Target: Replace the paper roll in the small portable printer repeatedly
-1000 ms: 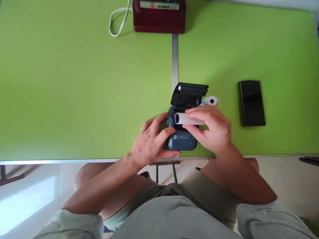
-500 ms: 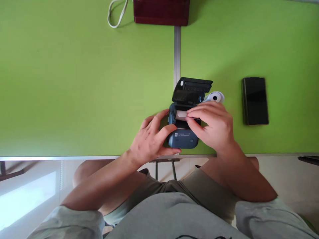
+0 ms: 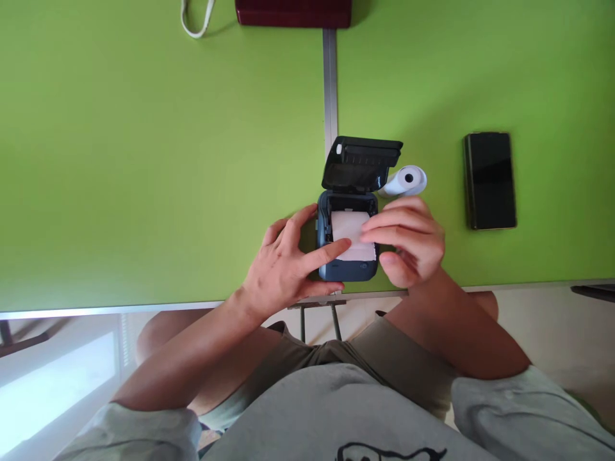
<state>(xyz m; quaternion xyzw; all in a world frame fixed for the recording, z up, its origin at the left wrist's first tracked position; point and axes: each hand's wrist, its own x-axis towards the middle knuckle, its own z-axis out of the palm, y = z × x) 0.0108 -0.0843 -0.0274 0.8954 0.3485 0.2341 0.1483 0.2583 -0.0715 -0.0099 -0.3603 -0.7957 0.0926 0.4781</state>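
From where I stand, the person sits at a green table (image 3: 144, 160) with a dark blue portable printer (image 3: 350, 273) near its front edge, over the metal seam strip (image 3: 330, 83). The printer's black lid (image 3: 358, 176) stands open, tilted back away from the person. White paper (image 3: 346, 224) lies in the open bay, its loose end draped over the printer's near part.

The left hand (image 3: 278, 269) is clamped on the printer: thumb along the near edge, one finger across the paper, the others by the left side. The right hand (image 3: 413, 243) is loosely spread, two fingertips at the paper's right side and the thumb well off them; I can't tell whether those tips press down.

Just right of the lid lies a white paper roll (image 3: 401, 181); whether they touch, I can't tell. Further right is a black phone (image 3: 491, 182). At the far side sit a maroon box (image 3: 293, 13) and a white cord (image 3: 195, 32).
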